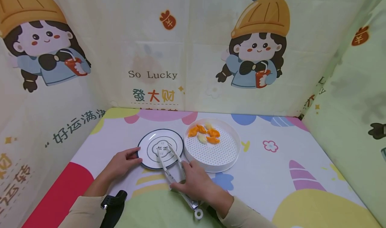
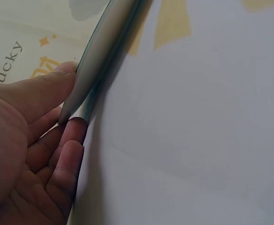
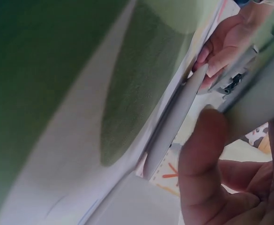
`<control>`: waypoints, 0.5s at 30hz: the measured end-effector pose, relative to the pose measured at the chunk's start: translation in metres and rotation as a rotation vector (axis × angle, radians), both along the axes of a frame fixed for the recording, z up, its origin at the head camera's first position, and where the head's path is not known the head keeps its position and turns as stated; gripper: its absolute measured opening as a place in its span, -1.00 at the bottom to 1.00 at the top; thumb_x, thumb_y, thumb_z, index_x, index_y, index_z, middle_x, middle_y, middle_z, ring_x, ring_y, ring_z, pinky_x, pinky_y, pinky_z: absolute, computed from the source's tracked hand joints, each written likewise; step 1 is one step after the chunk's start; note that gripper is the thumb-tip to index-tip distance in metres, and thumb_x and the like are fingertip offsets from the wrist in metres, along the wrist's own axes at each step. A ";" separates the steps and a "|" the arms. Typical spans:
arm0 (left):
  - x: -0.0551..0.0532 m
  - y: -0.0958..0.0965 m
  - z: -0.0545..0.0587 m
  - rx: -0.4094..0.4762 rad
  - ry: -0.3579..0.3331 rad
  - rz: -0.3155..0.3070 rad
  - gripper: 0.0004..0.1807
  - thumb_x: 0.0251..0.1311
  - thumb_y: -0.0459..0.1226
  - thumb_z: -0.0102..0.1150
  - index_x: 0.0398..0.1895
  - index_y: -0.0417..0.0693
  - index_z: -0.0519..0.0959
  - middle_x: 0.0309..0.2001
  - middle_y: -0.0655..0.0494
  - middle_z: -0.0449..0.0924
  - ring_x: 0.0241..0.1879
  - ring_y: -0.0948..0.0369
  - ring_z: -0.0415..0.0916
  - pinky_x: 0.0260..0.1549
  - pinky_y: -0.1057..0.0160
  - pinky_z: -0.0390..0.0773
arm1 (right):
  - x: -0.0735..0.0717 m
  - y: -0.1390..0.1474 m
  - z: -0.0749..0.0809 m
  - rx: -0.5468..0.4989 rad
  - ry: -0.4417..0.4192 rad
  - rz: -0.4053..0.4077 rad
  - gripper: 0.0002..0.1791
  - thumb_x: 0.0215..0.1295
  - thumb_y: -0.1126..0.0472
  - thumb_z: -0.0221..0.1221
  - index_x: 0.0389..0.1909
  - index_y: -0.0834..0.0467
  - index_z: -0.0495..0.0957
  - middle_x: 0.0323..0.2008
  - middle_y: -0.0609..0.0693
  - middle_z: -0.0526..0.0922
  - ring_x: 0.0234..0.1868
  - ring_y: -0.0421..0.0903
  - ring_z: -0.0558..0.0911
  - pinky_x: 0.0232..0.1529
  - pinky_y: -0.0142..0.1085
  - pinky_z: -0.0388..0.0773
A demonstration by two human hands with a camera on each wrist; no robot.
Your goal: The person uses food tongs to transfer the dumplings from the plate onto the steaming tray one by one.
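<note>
My left hand (image 1: 122, 164) pinches the left rim of a white plate (image 1: 147, 144) with a dark blue edge, thumb above and fingertips under it. In the left wrist view the plate (image 2: 97, 56) runs edge-on between thumb and fingers. My right hand (image 1: 197, 182) grips a pair of tongs (image 1: 170, 177), whose two white tips stand apart over the printed middle of the plate, with nothing between them. Right of the plate is a round white steamer tray (image 1: 223, 156) with a perforated base. Orange dumplings (image 1: 213, 140) and pale dumplings (image 1: 202, 139) lie together at its left side.
A patterned cloth (image 1: 256, 167) covers the table. Behind it hangs a printed curtain (image 1: 199, 54), with more at both sides. On the left wrist is a black strap (image 1: 116, 201). The plate and the tray sit side by side, rims close together.
</note>
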State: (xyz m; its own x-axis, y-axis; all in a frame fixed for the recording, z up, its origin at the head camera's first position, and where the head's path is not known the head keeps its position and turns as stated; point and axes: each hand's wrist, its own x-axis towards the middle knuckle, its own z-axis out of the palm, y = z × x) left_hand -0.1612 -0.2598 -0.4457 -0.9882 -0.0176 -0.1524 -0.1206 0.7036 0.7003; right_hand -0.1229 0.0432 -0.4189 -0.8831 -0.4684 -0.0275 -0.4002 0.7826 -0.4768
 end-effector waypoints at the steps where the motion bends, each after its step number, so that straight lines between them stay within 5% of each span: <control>1: 0.000 0.000 0.000 0.001 0.000 0.000 -0.23 0.24 -0.03 0.35 0.42 -0.22 0.37 -0.05 -0.09 0.57 -0.02 -0.05 0.41 -0.05 0.01 0.54 | 0.000 0.000 0.000 0.013 -0.009 0.001 -0.05 0.13 -0.32 0.34 0.32 0.27 0.37 -0.11 0.11 0.47 -0.27 -0.12 0.39 -0.30 -0.34 0.44; 15: 0.000 -0.001 -0.003 0.007 -0.015 0.011 -0.23 0.23 -0.03 0.36 0.43 -0.19 0.37 -0.02 -0.11 0.57 -0.01 -0.06 0.41 -0.01 -0.03 0.54 | 0.002 0.002 -0.001 0.080 0.016 0.027 0.03 0.07 -0.34 0.38 0.36 0.29 0.32 -0.02 0.18 0.52 -0.18 0.00 0.53 -0.13 -0.17 0.58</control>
State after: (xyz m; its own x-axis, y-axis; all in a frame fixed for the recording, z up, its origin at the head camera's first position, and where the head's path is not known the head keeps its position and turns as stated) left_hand -0.1609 -0.2606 -0.4484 -0.9855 -0.0275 -0.1672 -0.1387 0.6972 0.7034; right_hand -0.1207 0.0450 -0.4196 -0.8708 -0.4890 -0.0521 -0.4288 0.8069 -0.4063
